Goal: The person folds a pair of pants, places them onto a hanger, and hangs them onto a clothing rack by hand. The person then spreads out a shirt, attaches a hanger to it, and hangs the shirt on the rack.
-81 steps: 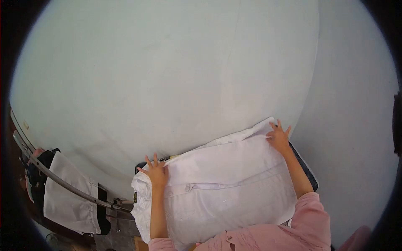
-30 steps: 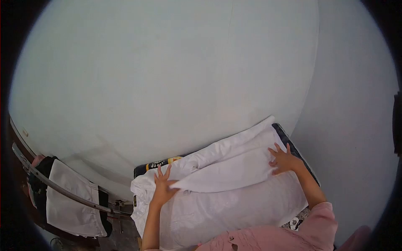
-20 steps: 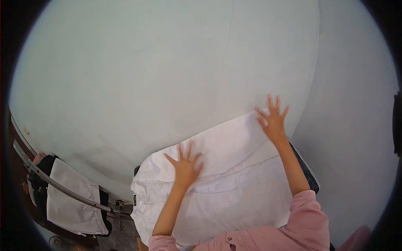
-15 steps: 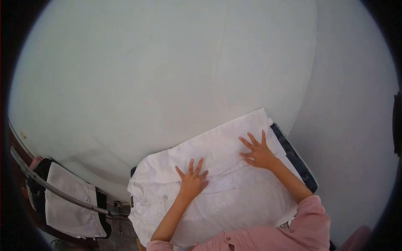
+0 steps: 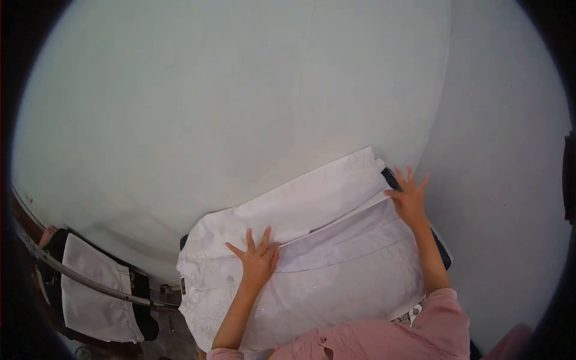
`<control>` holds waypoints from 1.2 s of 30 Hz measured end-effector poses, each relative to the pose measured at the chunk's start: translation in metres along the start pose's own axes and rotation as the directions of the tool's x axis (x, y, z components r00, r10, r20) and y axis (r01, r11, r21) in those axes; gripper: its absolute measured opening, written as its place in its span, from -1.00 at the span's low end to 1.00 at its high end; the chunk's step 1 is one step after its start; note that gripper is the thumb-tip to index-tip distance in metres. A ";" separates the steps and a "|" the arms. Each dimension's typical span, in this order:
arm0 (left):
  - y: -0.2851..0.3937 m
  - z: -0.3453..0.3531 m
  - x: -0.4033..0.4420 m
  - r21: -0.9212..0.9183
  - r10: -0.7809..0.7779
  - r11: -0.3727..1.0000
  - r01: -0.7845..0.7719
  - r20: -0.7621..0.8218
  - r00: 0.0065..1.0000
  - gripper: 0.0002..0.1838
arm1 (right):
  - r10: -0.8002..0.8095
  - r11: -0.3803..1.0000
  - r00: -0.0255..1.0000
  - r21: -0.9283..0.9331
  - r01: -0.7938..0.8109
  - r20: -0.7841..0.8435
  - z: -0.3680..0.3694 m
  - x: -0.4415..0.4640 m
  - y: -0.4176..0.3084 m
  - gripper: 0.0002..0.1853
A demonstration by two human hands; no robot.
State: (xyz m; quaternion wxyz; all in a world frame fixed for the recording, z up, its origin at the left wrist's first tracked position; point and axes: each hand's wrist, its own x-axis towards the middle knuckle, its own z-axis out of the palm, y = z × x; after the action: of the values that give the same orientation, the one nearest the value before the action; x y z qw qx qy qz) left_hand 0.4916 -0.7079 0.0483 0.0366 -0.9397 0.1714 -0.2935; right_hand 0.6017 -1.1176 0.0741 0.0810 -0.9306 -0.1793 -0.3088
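Note:
A white shirt [image 5: 336, 300] lies spread over a dark padded surface [image 5: 442, 245], its collar end at the left and a button near the left hand. The front panel's edge is lifted in a long fold between my two hands. My left hand [image 5: 258, 262] rests on the shirt with several fingers spread, thumb side at the left end of that edge. At the right end of the fold, my right hand [image 5: 410, 201] pinches the fabric edge between thumb and a finger, its other fingers raised and spread.
On the left, a metal rail [image 5: 90, 282] carries a white garment [image 5: 99, 297] and dark clothes [image 5: 55, 273]. A pale wall [image 5: 252, 108] rises directly behind the padded surface, meeting another wall [image 5: 504, 180] at the right. Pink clothing [image 5: 372, 342] shows at the bottom.
My right hand has moved right from lying spread on the shirt and now pinches the panel edge. My left hand has shifted slightly left. The front panel's edge has been lifted.

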 end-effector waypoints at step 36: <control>-0.016 0.059 0.008 -0.093 -0.393 0.908 0.408 0.148 0.908 -0.02 | -0.162 0.983 0.801 0.165 0.080 0.576 0.019 -0.030 -0.023 -0.42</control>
State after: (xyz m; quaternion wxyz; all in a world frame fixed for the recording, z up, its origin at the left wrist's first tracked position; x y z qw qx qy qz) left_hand 0.5358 -0.6977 0.0067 -0.0709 -0.9720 -0.0103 -0.2239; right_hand 0.5809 -1.1000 0.0422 0.0630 -0.9595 -0.2746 0.0018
